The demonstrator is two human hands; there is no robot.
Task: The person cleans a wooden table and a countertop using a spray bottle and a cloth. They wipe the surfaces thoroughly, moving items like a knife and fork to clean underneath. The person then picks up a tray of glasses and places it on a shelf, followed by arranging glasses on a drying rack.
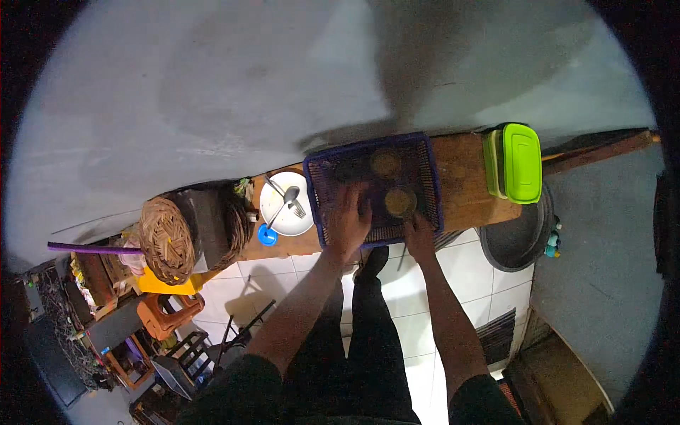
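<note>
A dark blue plastic basket (433, 159) with slatted sides sits on the wooden table (462, 170) against the wall. Inside it is a round, yellowish-brown item (385, 162) towards the back. A second round item (401, 202), similar in colour, lies nearer the front; whether they are cups or something else is unclear. My right hand (421, 236) reaches over the front rim and grips the nearer item's edge. My left hand (349, 218) is over the basket's left half, thumb apart from the fingers. Its fingertips are blurred in shadow, so anything under them is hidden.
Left of the basket stand a white plate (281, 220) with a spoon and fork, and a blue lid (267, 235). A woven basket (167, 241) is farther left. On the right are a green-lidded container (522, 163) and a black basin (512, 241). An orange stool (167, 316) stands lower left.
</note>
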